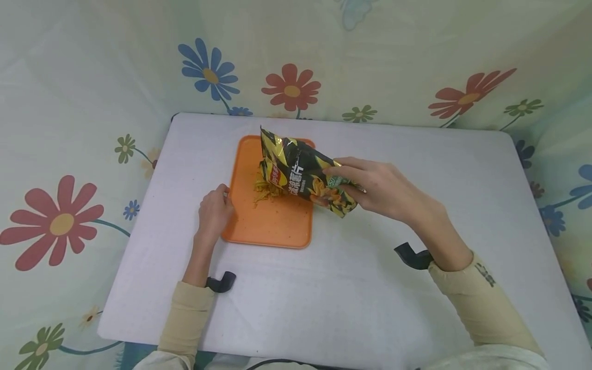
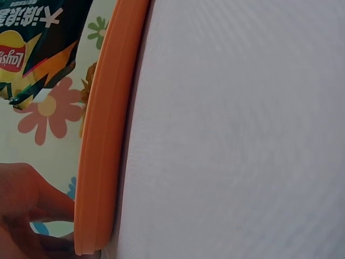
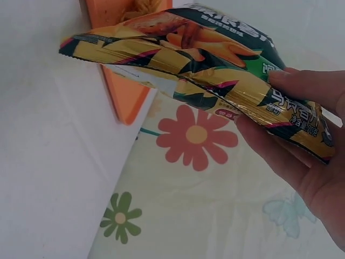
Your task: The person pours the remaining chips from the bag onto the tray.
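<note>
A black and yellow bag of potato chips (image 1: 302, 172) is tilted over an orange tray (image 1: 273, 226), its left end lowest. My right hand (image 1: 384, 187) grips the bag's right end, thumb on one face and fingers on the other in the right wrist view. Yellowish chips (image 1: 267, 190) lie in a small heap on the tray below the bag's left end. At the tray's left edge, my left hand (image 1: 215, 210) holds the rim with curled fingers; in the left wrist view, fingers (image 2: 51, 202) meet the tray's side wall (image 2: 102, 135).
A white table (image 1: 370, 288) bears the tray left of its middle. Flower-printed cloth (image 1: 324, 51) hangs behind and at both sides. Black curved pieces stick out at the left wrist (image 1: 222, 282) and the right wrist (image 1: 413, 257). Small crumbs dot the tray.
</note>
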Tool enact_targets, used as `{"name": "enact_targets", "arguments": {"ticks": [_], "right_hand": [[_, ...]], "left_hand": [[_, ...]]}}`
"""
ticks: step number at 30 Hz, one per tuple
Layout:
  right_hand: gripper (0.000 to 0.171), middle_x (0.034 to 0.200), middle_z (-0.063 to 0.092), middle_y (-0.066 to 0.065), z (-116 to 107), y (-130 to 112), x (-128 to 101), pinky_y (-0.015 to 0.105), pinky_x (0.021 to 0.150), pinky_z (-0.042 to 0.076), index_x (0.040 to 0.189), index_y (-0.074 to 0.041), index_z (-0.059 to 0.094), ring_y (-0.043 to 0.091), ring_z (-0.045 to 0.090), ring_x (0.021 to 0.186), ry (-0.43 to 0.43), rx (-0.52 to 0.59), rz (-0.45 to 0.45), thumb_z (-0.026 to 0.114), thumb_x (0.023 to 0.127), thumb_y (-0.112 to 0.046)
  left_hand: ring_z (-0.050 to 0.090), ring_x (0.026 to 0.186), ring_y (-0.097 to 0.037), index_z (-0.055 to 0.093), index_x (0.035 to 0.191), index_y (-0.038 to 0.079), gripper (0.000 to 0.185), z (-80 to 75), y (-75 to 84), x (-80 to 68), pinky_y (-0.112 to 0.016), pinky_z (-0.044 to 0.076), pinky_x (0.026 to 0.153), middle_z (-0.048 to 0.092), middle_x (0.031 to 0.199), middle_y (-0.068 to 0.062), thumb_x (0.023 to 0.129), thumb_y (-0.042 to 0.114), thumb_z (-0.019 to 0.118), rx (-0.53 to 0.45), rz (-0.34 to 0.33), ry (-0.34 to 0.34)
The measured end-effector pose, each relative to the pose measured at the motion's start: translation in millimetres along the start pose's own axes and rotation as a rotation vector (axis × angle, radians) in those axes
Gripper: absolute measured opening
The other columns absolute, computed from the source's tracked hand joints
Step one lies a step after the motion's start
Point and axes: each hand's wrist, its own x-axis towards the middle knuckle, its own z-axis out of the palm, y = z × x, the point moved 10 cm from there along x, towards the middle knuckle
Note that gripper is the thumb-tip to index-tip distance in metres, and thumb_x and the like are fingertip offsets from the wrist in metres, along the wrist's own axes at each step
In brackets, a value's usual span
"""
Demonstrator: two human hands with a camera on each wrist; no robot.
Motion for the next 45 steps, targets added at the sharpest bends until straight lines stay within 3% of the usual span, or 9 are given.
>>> {"name": "enact_targets", "arguments": {"ticks": [6,15,30,36,45], "right_hand": [[0.044,0.133,0.068,0.014,-2.8,0.8,0.5,0.042,0.072,0.061,0.129,-0.01,0.071,0.031,0.073,0.101,-0.004,-0.001,0.02,0.076,0.087,0.003],[0.043,0.134,0.067,0.015,-1.0,-1.8,2.4,0.044,0.077,0.062,0.128,-0.009,0.071,0.032,0.071,0.109,-0.023,0.005,0.019,0.077,0.087,0.002],[0.045,0.135,0.066,0.017,2.8,3.0,-4.1,0.041,0.071,0.062,0.131,-0.009,0.069,0.031,0.072,0.098,-0.013,0.042,0.069,0.075,0.089,0.003],[0.045,0.135,0.066,0.017,4.0,6.6,-13.6,0.042,0.074,0.062,0.131,-0.011,0.069,0.032,0.072,0.102,0.026,0.096,0.123,0.076,0.088,0.003],[0.048,0.126,0.07,0.015,3.8,7.7,-25.5,0.04,0.071,0.062,0.13,-0.009,0.069,0.03,0.073,0.097,0.16,0.117,0.1,0.08,0.085,0.002]], "left_hand": [[0.051,0.058,-0.02,0.061,0.125,-0.01,0.029,-1.9,1.6,-0.2,-0.028,0.038,0.05,0.065,0.079,-0.018,0.099,-0.002,0.053,0.002,0.012,0.008],[0.046,0.054,-0.018,0.061,0.126,-0.01,0.031,-2.1,1.9,0.6,-0.028,0.036,0.048,0.06,0.074,-0.015,0.097,-0.003,0.052,-0.001,0.013,0.011],[0.047,0.055,-0.019,0.062,0.124,-0.01,0.029,-2.8,2.7,0.2,-0.027,0.036,0.048,0.061,0.072,-0.015,0.097,-0.004,0.053,0.008,0.008,0.015],[0.05,0.057,-0.02,0.062,0.125,-0.009,0.029,-1.8,1.9,0.5,-0.028,0.037,0.05,0.063,0.075,-0.015,0.098,-0.002,0.054,0.007,-0.003,0.005],[0.052,0.059,-0.022,0.062,0.124,-0.009,0.028,-3.2,3.9,-0.3,-0.028,0.038,0.051,0.064,0.076,-0.016,0.098,-0.002,0.054,0.008,0.006,0.016]]}}
